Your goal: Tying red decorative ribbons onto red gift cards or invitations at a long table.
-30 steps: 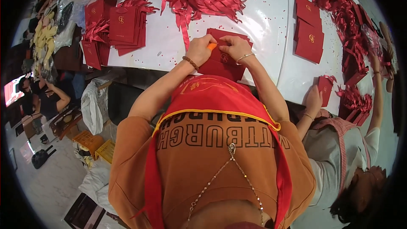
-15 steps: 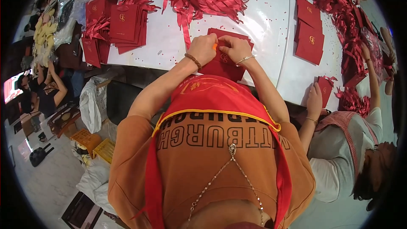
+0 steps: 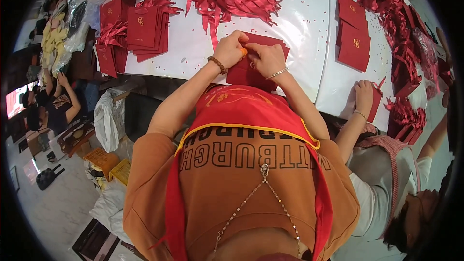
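Note:
Flat red paper bags [image 3: 279,43] lie stacked in front of me at the table's near edge, the top one with a gold print. My left hand [image 3: 229,52] is closed at the left edge of the top bag, with an orange band around one finger. On the same bag rests my right hand [image 3: 268,60], its fingers bent into a pinch beside the left fingertips. Whatever is between the right fingertips is too small to make out. A loose red ribbon [image 3: 213,34] runs down from a ribbon pile [image 3: 232,0] toward my left hand.
Stacks of red bags stand at the left [image 3: 143,29] and right [image 3: 354,46] on the white table [image 3: 304,67]. Small red dots are scattered over it. At my right, a co-worker's hand [image 3: 364,97] holds a red bag. A dark chair [image 3: 140,111] stands at my left.
My left hand has shifted slightly up and tilted, showing more of the orange band. My right fingers have moved a little lower on the bag. The co-worker's hand has moved over its bag.

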`<move>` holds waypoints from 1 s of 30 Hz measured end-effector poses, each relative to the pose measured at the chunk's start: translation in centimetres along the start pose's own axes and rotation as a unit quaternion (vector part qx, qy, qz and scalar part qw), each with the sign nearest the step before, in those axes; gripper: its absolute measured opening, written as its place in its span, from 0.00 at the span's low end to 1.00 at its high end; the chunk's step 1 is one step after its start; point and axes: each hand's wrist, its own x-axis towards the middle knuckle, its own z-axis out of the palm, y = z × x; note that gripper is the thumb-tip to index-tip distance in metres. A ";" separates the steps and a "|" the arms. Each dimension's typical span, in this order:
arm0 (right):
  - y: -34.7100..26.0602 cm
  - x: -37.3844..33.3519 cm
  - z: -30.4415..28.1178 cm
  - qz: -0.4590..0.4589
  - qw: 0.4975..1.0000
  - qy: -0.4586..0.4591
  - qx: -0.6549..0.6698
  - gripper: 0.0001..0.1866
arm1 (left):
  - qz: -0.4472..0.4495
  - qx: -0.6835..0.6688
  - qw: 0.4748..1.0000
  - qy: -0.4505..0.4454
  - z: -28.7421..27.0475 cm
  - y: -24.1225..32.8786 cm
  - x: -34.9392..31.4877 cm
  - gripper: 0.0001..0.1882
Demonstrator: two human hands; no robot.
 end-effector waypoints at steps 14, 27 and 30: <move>-1.0 -1.1 0.9 -0.088 0.987 0.128 -0.044 0.10 | 0.073 0.292 0.872 -0.387 -4.6 1.2 5.2 0.11; -1.1 -0.6 0.8 -0.089 0.990 0.102 -0.031 0.07 | 0.064 0.100 0.990 -0.078 -3.2 0.4 6.4 0.16; 0.3 -0.2 1.3 -0.040 0.995 0.085 -0.020 0.08 | -0.036 0.056 0.997 0.035 -6.1 0.1 7.4 0.17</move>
